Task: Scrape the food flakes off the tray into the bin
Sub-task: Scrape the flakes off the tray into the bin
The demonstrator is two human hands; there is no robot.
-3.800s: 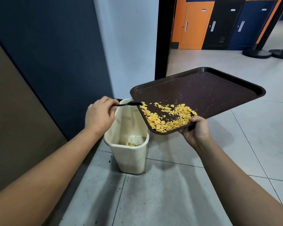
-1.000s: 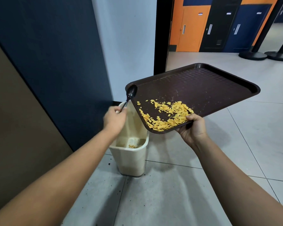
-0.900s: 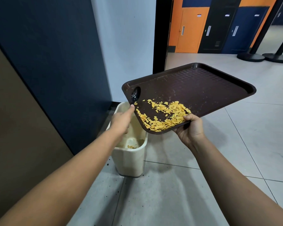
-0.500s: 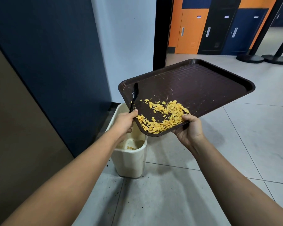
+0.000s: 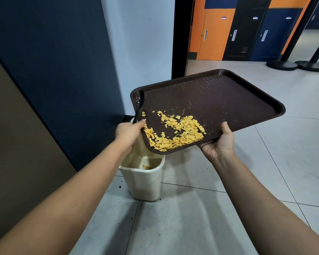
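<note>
A dark brown tray [image 5: 219, 100] hangs tilted over a cream bin [image 5: 143, 183], its near left corner lowest. Yellow food flakes [image 5: 175, 133] lie heaped in that low corner, just above the bin's mouth. My right hand [image 5: 218, 142] grips the tray's near edge, thumb on top and fingers beneath. My left hand [image 5: 129, 130] grips the handle of a black spoon [image 5: 138, 103]. The spoon points up, its bowl against the tray's left rim, clear of the flakes. A few flakes lie at the bottom of the bin.
The bin stands on a grey tiled floor [image 5: 191, 218] against a dark blue wall [image 5: 59, 61]. Dark crumbs dot the tiles around it. Behind the tray is a doorway with orange and dark lockers [image 5: 234, 32]. Two black stanchion bases [image 5: 296, 64] stand at the far right.
My left hand has moved from beside the bin to the tray's left edge and turned the spoon from level to upright, its bowl now on the rim. The tray shifted slightly left.
</note>
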